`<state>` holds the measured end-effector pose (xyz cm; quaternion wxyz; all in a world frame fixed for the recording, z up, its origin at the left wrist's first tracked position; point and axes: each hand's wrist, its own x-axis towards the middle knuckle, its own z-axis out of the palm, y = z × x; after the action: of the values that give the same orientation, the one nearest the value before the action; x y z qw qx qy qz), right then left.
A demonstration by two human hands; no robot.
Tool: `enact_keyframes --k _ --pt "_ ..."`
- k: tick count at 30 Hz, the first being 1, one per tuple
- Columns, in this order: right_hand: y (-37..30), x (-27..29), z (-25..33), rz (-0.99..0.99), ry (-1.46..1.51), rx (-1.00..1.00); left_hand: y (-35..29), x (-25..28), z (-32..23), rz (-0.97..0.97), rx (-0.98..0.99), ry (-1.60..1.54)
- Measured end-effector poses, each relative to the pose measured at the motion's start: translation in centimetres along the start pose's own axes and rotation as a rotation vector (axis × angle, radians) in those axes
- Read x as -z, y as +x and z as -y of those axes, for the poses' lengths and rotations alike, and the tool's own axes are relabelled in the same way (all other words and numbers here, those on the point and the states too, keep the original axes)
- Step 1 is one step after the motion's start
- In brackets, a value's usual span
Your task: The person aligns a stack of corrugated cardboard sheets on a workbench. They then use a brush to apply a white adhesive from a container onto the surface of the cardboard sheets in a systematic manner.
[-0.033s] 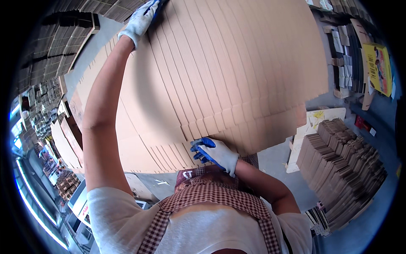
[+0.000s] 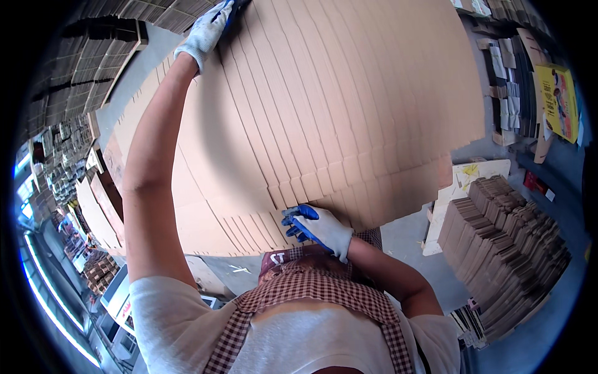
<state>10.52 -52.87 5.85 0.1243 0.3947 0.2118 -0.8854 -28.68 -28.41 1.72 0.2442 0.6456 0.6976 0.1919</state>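
While the left hand [image 2: 205, 31] is reaching far out with the arm fully stretched, it is pressing on the far edge of the cardboard stack [image 2: 324, 106], its white glove lying flat and its blue fingertips curling over that edge. The right hand [image 2: 321, 229] is resting on the near edge of the same stack, close to the body — fingers spread and pressed against the overlapping sheet ends, not closed around anything. The two hands are lying well apart, one at each end of the stack. The stack itself is filling the middle of the view: large flat brown sheets fanned like shingles, sitting straight in front of the person, whose checked apron [image 2: 311, 293] is showing below. To the right, on the floor, a smaller pile of folded cardboard pieces [image 2: 504, 243] is standing, with a pale board [image 2: 473, 177] just beside it. More brown stacks [image 2: 87, 75] are lining the left side — too blurred to tell apart.
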Motion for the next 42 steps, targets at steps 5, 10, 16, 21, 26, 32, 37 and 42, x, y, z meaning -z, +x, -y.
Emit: enact_keyframes --k 5,10,16,21,26,32,37,42 --pt "0.8 -0.2 -0.9 -0.076 0.02 0.062 0.1 -0.3 0.6 -0.038 0.064 -0.009" --pt "1.0 -0.2 -1.0 -0.086 0.086 0.059 -0.2 -0.8 1.0 -0.057 0.086 0.014" --pt "0.7 0.2 -0.2 -0.143 -0.211 0.054 -0.1 -0.5 1.1 -0.053 0.071 0.087" --pt "0.0 0.7 0.3 -0.217 -0.424 0.085 -0.3 -0.1 0.6 -0.016 -0.129 0.309" --pt "0.0 0.7 0.1 -0.241 -0.394 0.05 -0.6 -0.3 -1.3 0.025 -0.135 0.246" --pt "-1.6 0.5 2.2 -0.227 -0.701 0.2 -3.7 0.7 -3.0 -0.182 -0.428 0.536" --pt "-1.8 0.1 4.2 -0.678 -1.367 0.822 -14.9 0.7 -8.4 0.184 -0.606 0.572" --pt "0.2 1.5 4.8 -0.807 -1.664 0.989 -21.0 -2.4 -11.0 0.311 -0.483 0.345"
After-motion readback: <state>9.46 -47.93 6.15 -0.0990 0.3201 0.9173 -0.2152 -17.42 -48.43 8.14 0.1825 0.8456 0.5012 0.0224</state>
